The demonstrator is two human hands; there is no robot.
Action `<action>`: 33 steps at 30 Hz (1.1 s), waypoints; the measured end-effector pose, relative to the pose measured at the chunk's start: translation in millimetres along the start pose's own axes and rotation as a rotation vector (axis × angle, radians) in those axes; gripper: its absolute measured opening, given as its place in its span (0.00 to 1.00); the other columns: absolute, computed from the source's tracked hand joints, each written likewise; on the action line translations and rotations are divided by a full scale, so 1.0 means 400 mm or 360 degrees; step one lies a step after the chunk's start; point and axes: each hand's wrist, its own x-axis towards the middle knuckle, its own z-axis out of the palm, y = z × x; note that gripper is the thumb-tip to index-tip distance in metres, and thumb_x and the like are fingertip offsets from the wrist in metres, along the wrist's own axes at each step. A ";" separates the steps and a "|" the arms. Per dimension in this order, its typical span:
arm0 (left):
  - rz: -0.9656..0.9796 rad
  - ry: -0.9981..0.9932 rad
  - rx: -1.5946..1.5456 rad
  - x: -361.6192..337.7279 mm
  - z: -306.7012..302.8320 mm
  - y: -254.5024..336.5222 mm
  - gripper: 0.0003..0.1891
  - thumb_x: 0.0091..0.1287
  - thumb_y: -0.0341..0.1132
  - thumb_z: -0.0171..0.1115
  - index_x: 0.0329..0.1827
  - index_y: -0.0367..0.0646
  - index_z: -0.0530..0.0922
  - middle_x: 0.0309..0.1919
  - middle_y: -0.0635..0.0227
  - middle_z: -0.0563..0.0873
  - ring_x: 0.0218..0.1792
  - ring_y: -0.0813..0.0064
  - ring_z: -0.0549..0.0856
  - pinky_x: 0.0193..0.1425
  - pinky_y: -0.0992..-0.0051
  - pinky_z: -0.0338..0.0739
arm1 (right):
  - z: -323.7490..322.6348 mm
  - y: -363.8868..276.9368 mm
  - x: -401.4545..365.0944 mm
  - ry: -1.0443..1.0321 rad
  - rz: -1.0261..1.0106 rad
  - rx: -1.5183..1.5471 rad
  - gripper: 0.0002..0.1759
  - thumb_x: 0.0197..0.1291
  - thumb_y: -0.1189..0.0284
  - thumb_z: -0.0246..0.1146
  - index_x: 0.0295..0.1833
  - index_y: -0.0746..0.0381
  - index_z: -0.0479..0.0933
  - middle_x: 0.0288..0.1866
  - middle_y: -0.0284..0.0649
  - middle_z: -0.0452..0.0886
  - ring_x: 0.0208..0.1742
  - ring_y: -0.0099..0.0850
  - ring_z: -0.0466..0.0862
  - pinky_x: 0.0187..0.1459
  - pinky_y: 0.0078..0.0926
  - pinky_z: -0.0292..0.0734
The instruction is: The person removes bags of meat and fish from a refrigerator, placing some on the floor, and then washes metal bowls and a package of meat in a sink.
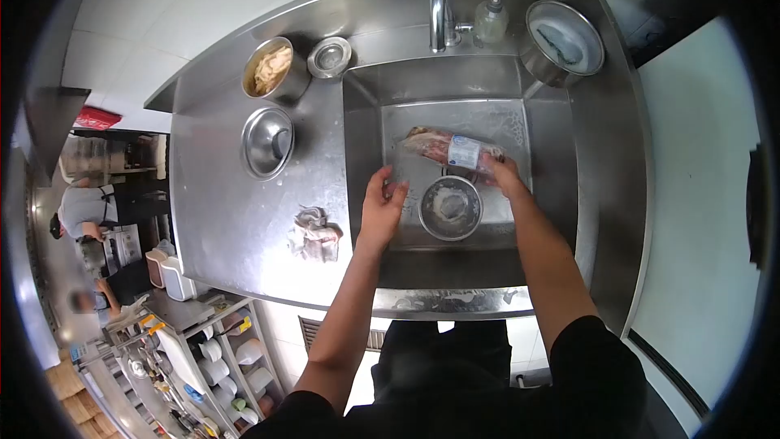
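My right hand (502, 176) grips one end of a long plastic-wrapped pack of red meat (439, 146) with a white and blue label, held over the sink (512, 219). Left of the pack, my left hand (382, 207) hovers with its fingers apart and nothing in them. A round metal bowl (451, 208), whitish inside, stands in the sink just below the meat and between my forearms. Close to my left hand, on the steel counter (219, 236), lies a crumpled clear plastic wrapper (315, 236).
On the left counter are a pot of pale food pieces (273, 71), a sink strainer (330, 57) and a steel bowl (268, 143). Behind the sink rise the faucet (439, 8) and a soap dispenser (491, 18). A water-filled pot (564, 39) sits back right. People (89, 211) work far left.
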 end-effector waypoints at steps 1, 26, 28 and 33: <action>-0.0039 -0.0019 -0.0008 0.016 0.011 -0.001 0.29 0.75 0.37 0.70 0.76 0.36 0.72 0.67 0.56 0.80 0.56 0.75 0.83 0.60 0.72 0.80 | -0.012 0.007 0.006 0.0006 0.0027 -0.0365 0.34 0.64 0.53 0.75 0.70 0.56 0.77 0.62 0.41 0.86 0.59 0.36 0.85 0.49 0.38 0.83; 0.0134 -0.0800 0.1320 0.278 0.228 -0.312 0.25 0.68 0.45 0.72 0.64 0.41 0.83 0.60 0.49 0.88 0.61 0.51 0.88 0.70 0.58 0.80 | 0.261 -0.403 -0.132 0.0537 -0.1731 -0.1808 0.33 0.70 0.57 0.66 0.76 0.60 0.73 0.79 0.49 0.70 0.77 0.47 0.73 0.76 0.48 0.67; -0.0299 -0.0693 0.1561 0.227 0.241 -0.348 0.24 0.69 0.49 0.71 0.63 0.47 0.85 0.60 0.53 0.89 0.63 0.52 0.88 0.70 0.57 0.80 | 0.290 -0.366 -0.117 0.0108 -0.1403 -0.1384 0.27 0.70 0.57 0.67 0.67 0.61 0.81 0.67 0.50 0.81 0.66 0.47 0.82 0.68 0.45 0.77; -0.0227 -0.0729 0.1652 0.228 0.229 -0.281 0.22 0.72 0.47 0.63 0.65 0.50 0.84 0.61 0.55 0.89 0.63 0.53 0.87 0.68 0.56 0.82 | 0.308 -0.359 -0.089 -0.0377 -0.0948 -0.1241 0.23 0.70 0.54 0.67 0.50 0.65 0.88 0.36 0.45 0.90 0.46 0.47 0.90 0.54 0.42 0.84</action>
